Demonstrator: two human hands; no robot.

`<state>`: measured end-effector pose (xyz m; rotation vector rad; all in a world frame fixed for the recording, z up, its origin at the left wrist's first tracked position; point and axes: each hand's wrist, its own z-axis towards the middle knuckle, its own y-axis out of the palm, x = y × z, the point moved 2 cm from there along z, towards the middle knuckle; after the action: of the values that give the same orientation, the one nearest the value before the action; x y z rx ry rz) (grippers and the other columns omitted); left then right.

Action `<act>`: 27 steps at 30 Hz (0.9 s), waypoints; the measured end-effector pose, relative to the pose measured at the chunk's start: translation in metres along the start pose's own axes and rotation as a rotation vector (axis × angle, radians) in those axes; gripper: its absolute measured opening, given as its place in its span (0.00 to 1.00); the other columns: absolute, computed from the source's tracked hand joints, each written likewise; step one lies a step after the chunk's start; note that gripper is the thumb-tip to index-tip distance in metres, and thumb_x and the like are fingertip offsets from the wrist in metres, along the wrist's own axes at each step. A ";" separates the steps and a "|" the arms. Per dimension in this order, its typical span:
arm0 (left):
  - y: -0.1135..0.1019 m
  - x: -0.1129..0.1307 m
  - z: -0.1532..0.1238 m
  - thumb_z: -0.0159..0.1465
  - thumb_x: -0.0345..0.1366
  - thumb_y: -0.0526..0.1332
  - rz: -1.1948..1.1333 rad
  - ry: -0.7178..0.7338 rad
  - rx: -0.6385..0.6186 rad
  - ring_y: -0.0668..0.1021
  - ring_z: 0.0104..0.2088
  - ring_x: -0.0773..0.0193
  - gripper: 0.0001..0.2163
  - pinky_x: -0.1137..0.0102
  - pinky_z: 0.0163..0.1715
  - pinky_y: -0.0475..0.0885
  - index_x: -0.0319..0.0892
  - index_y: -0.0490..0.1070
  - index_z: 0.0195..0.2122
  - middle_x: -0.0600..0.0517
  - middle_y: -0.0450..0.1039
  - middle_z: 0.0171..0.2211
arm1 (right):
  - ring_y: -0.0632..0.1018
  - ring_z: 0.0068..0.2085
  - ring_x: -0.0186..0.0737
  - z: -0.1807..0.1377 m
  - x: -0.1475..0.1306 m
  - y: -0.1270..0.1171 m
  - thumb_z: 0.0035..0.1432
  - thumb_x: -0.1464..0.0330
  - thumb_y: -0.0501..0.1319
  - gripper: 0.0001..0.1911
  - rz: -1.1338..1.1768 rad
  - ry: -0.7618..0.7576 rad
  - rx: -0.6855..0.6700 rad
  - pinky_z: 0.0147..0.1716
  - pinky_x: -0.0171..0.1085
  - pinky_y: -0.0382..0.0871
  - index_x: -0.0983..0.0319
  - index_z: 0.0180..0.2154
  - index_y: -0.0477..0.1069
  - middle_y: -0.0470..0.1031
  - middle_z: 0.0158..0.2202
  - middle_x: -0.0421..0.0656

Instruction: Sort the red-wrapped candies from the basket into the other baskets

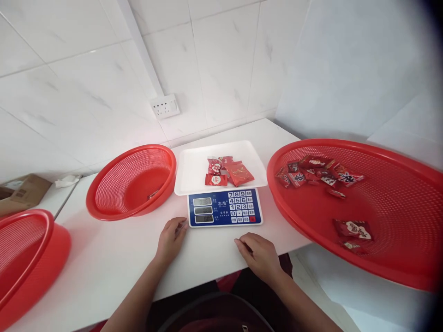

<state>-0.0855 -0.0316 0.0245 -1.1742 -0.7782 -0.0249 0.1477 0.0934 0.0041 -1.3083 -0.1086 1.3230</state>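
Observation:
A digital scale with a blue keypad panel stands on the table, its white tray behind the keys. Several red-wrapped snack packets lie grouped on the tray. My left hand rests at the scale's lower left corner, fingers loosely bent, with a gap between thumb and forefinger and nothing seen in it. In front of the scale's right side, my right hand lies on the table edge, fingers curled in, and no held thing shows. The digits on the display are too faint to read surely.
At the right, a large red basket holds several snack packets. Left of the scale, another red basket has one small packet. A third red basket and a cardboard box are farther left. Behind is a tiled wall.

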 end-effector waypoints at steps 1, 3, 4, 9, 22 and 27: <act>0.000 0.001 0.000 0.63 0.40 0.52 0.007 -0.022 0.010 0.74 0.36 0.61 0.11 0.67 0.35 0.72 0.43 0.67 0.42 0.49 0.71 0.38 | 0.69 0.25 0.34 0.000 0.000 -0.001 0.63 0.65 0.49 0.17 0.003 -0.014 -0.017 0.26 0.33 0.58 0.60 0.23 0.65 0.68 0.21 0.39; 0.000 0.004 -0.001 0.63 0.41 0.51 0.029 -0.061 0.026 0.74 0.36 0.61 0.12 0.67 0.36 0.71 0.43 0.67 0.42 0.48 0.71 0.38 | 0.69 0.25 0.34 -0.001 -0.001 -0.003 0.62 0.65 0.49 0.17 0.015 -0.036 -0.047 0.25 0.33 0.57 0.60 0.23 0.65 0.68 0.21 0.39; 0.000 0.005 -0.001 0.63 0.41 0.51 0.043 -0.075 0.034 0.74 0.36 0.61 0.12 0.66 0.36 0.71 0.43 0.67 0.43 0.48 0.70 0.39 | 0.69 0.24 0.34 -0.001 -0.001 -0.005 0.62 0.65 0.49 0.17 0.026 -0.047 -0.058 0.25 0.33 0.57 0.60 0.23 0.64 0.68 0.21 0.39; 0.002 0.007 -0.004 0.62 0.41 0.52 0.097 -0.093 0.087 0.74 0.35 0.61 0.14 0.66 0.37 0.71 0.42 0.66 0.46 0.47 0.70 0.39 | 0.68 0.23 0.33 -0.001 -0.001 -0.009 0.62 0.66 0.48 0.18 0.080 -0.103 -0.089 0.24 0.33 0.56 0.61 0.21 0.62 0.66 0.20 0.39; 0.000 0.004 -0.008 0.62 0.41 0.52 0.080 -0.094 0.141 0.75 0.33 0.62 0.13 0.67 0.36 0.72 0.43 0.68 0.44 0.49 0.71 0.37 | 0.72 0.26 0.36 0.012 -0.007 -0.022 0.62 0.63 0.49 0.14 0.301 0.042 -0.145 0.26 0.33 0.65 0.59 0.28 0.68 0.72 0.25 0.39; -0.001 0.001 -0.003 0.62 0.42 0.51 0.036 -0.055 0.115 0.75 0.30 0.63 0.13 0.67 0.33 0.72 0.43 0.68 0.42 0.49 0.72 0.36 | 0.74 0.40 0.42 0.061 -0.029 -0.060 0.60 0.62 0.52 0.11 0.202 -0.025 0.167 0.39 0.39 0.68 0.60 0.39 0.68 0.73 0.38 0.46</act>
<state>-0.0837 -0.0342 0.0257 -1.0827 -0.7966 0.0815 0.1328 0.1269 0.0869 -1.1839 0.1177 1.4866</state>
